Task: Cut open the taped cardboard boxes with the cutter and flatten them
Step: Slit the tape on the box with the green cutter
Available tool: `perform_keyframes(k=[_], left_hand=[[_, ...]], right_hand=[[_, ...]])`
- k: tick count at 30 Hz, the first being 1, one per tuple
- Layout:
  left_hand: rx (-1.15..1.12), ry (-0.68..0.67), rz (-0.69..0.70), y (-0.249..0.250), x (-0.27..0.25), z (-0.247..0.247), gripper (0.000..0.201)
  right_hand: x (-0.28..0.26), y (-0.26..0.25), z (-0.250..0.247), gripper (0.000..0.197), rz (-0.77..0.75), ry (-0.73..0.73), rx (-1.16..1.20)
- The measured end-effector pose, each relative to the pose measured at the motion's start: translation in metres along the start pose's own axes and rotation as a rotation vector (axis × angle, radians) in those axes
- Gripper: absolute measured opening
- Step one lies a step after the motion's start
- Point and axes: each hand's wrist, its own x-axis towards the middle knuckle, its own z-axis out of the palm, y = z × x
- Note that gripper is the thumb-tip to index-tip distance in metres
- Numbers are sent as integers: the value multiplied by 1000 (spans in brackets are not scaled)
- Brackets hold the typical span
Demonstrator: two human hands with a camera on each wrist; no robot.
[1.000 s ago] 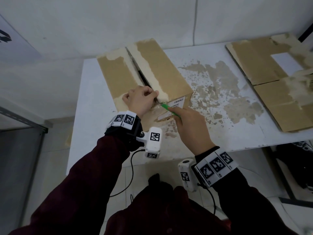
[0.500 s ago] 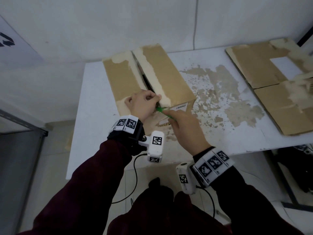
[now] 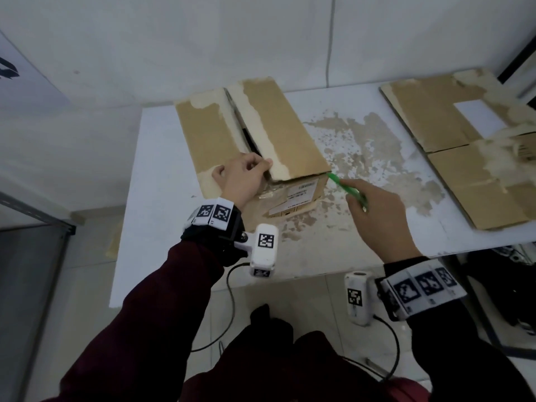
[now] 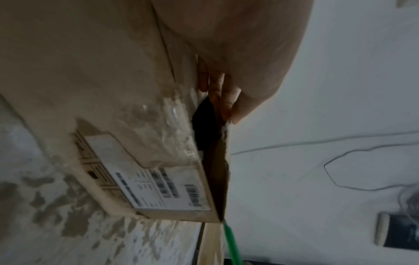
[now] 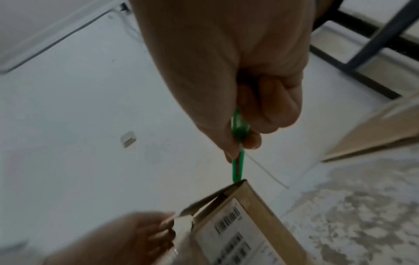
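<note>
A brown cardboard box (image 3: 284,132) lies on the white table (image 3: 156,227), its top seam split into a dark gap. My left hand (image 3: 261,166) grips the near end of the right top flap, fingers (image 4: 217,93) hooked under its edge at the seam. My right hand (image 3: 356,195) holds a green cutter (image 3: 345,187) with its tip at the box's near right top corner. In the right wrist view the cutter (image 5: 238,161) touches the corner of the box (image 5: 256,206), above the white shipping label (image 5: 229,226). The blade itself is hidden.
Flattened cardboard sheets (image 3: 470,140) lie at the table's right end. The tabletop right of the box is covered in brown peeling patches (image 3: 377,158). A wall stands close behind the table, and dark gear (image 3: 510,274) sits below the right edge.
My right hand has drawn the cutter rightwards along the near top edge, from the seam beside my left hand to the near right corner. The left hand stays on the flap.
</note>
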Motion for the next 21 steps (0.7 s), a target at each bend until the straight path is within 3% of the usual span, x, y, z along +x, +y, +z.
perform_keyframes(k=[4,9,12,14,17,19,21], left_hand=[[136,-41,159,-9,5,-1,28],[222,-440,365,-26,13,-38,21],[550,-548,403,-22,19,-74,35],[851,-464,429,-11,26,-97,49],[1148,-248,438,-1,43,-115,26],[1196,-118,401,2,53,-110,21],[1139,-90,322,2,55,-100,23]], right_hand=[[0,-2,-5,26,36,-55,194],[9,2,-4,33,55,9,427],[29,9,-6,26,147,105,529],[44,13,-8,25,182,171,534],[63,18,-10,31,192,179,384],[71,21,-3,29,243,110,369],[69,19,7,23,327,15,509]])
